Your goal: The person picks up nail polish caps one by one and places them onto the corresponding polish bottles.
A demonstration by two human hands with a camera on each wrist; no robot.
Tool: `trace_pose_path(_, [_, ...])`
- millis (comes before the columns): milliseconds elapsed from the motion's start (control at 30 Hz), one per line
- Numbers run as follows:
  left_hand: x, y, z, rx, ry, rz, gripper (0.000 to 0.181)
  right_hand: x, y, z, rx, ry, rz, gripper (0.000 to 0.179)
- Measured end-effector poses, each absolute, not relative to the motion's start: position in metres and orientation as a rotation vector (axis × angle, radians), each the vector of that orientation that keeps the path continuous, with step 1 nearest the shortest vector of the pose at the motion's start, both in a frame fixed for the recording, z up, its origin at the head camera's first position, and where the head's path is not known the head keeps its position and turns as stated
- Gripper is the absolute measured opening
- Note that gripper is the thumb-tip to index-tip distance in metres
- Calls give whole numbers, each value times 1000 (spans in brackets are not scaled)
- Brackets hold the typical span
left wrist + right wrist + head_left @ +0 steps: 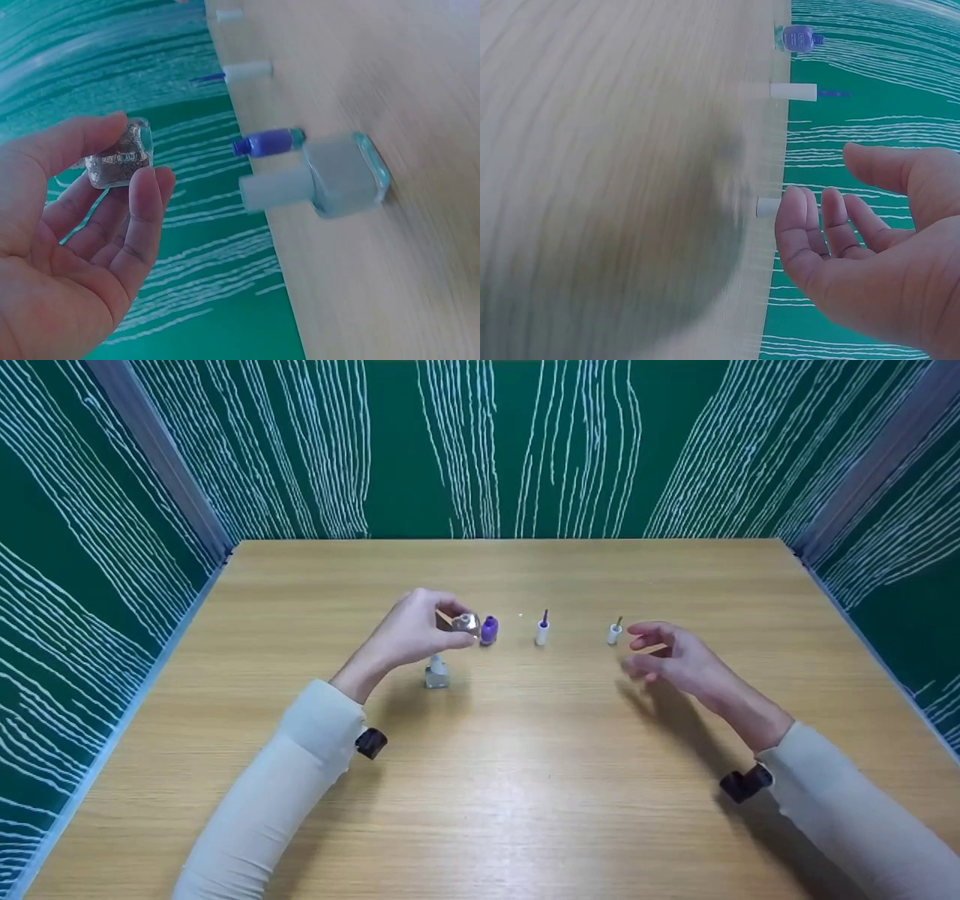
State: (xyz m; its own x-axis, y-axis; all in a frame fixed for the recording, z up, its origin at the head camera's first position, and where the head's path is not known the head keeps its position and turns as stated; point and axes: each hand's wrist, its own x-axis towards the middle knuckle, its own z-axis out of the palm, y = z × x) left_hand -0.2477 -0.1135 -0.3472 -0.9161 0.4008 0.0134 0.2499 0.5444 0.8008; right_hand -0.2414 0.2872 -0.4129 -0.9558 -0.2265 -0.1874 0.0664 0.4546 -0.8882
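Note:
My left hand [412, 628] pinches a small glass nail polish bottle [121, 157] with silvery glitter inside, its capless neck showing in the head view. Just right of it an uncapped purple nail polish bottle [489, 631] stands on the table. A pale, capped nail polish bottle [436, 673] stands nearer, below the left hand. My right hand [671, 660] holds nothing, its fingers loosely bent beside a white brush cap [614, 632] that stands with its brush pointing up. In the right wrist view the fingertips partly cover that cap.
Between the hands, another white brush cap [542, 631] stands on end with its purple brush up. The wooden table [517, 780] reaches back to green walls [397, 450] with white wavy lines.

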Motion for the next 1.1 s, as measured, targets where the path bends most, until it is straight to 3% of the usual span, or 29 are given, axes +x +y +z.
trace_pose_path(1100, [-221, -70, -375, 854, 2489, 1243, 22, -267, 289, -422, 14, 2366, -1567, 65])
